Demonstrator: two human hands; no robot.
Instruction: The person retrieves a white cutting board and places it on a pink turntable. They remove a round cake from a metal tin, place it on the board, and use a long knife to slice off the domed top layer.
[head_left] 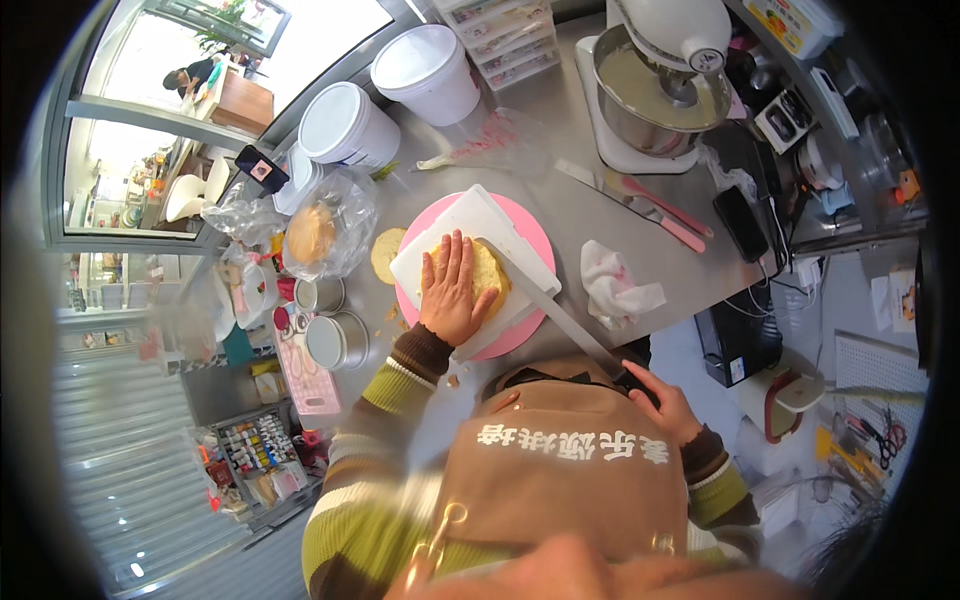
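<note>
My left hand lies flat on top of a round yellow sponge cake, its fingers stretched out and slightly apart. Under the cake is a white board, set on a pink round turntable. In my right hand is the dark handle of a long knife. The blade runs up across the board along the cake's right side; whether its edge is in the cake I cannot tell. A cut cake slice rests left of the turntable, with crumbs nearby.
Another cake in a plastic bag and round metal tins stand left. White buckets and a piping bag are behind. A stand mixer, spatulas, a crumpled cloth and a phone are right.
</note>
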